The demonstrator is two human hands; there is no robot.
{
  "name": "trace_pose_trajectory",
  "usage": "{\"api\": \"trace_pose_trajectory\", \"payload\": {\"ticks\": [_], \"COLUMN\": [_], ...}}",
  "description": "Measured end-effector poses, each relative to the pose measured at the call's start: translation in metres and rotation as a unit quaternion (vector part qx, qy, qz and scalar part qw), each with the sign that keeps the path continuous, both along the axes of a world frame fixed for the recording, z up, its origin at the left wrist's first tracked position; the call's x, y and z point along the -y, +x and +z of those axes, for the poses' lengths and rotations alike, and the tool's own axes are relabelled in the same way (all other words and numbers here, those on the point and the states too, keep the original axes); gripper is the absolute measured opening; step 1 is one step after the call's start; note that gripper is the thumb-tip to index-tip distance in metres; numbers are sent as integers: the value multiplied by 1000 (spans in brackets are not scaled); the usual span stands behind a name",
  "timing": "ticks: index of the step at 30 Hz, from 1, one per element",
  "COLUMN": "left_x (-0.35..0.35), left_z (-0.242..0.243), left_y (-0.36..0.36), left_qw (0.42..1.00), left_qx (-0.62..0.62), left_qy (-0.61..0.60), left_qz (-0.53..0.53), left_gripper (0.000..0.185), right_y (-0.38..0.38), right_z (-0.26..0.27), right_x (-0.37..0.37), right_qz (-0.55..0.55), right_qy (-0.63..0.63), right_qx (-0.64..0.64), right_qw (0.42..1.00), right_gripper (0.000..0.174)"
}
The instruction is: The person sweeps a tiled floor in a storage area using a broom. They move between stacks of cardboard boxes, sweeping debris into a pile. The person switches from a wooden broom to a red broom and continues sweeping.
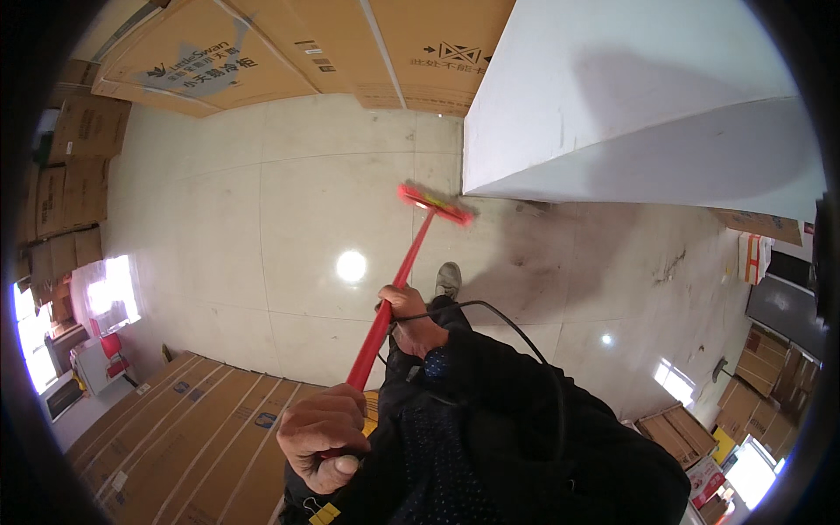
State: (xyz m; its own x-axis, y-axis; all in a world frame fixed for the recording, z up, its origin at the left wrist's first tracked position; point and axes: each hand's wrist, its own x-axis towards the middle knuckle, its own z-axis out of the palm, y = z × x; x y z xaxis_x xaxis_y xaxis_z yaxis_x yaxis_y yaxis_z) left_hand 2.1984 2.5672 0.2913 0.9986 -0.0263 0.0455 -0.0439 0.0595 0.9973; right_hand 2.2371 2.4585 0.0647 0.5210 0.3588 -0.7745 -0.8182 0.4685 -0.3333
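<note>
A broom with a red handle and red and yellow bristles (435, 205) rests its head on the tiled floor, just left of a white wall corner. My right hand (412, 315) grips the middle of the handle. Lower left, my left hand (325, 433) is closed around the handle's upper end, its thumb towards me. The handle slants from my left hand up to the broom head. One grey shoe (448, 281) stands on the floor below the head. A black cable (518, 331) loops over my right forearm.
Large cardboard cartons stand at the top (275, 59) and lower left (190, 440). The white wall (623, 111) juts in at the upper right. More boxes line the left (85, 131) and lower right (676, 436). Dark marks (669, 268) show on the floor at right.
</note>
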Motion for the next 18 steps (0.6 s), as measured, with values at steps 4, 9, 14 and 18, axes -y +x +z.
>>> {"api": "trace_pose_trajectory", "payload": {"ticks": [4, 9, 14, 18], "left_x": [1, 17, 23, 14], "left_z": [-12, -77, -86, -57], "left_y": [-5, 3, -19, -38], "left_qw": [998, 996, 994, 993], "left_qx": [58, 28, 32, 58], "left_qy": [30, 83, 102, 68], "left_qz": [-17, -17, -36, -82], "left_gripper": [31, 17, 13, 11], "right_y": [30, 77, 38, -14], "right_z": [-5, -55, -70, -51], "right_x": [-18, -17, -3, 4], "right_qz": [22, 93, 111, 83], "right_qy": [8, -91, -87, -80], "right_qx": [-4, 14, 25, -8], "right_qw": [1000, 991, 990, 993], "right_gripper": [20, 20, 23, 20]}}
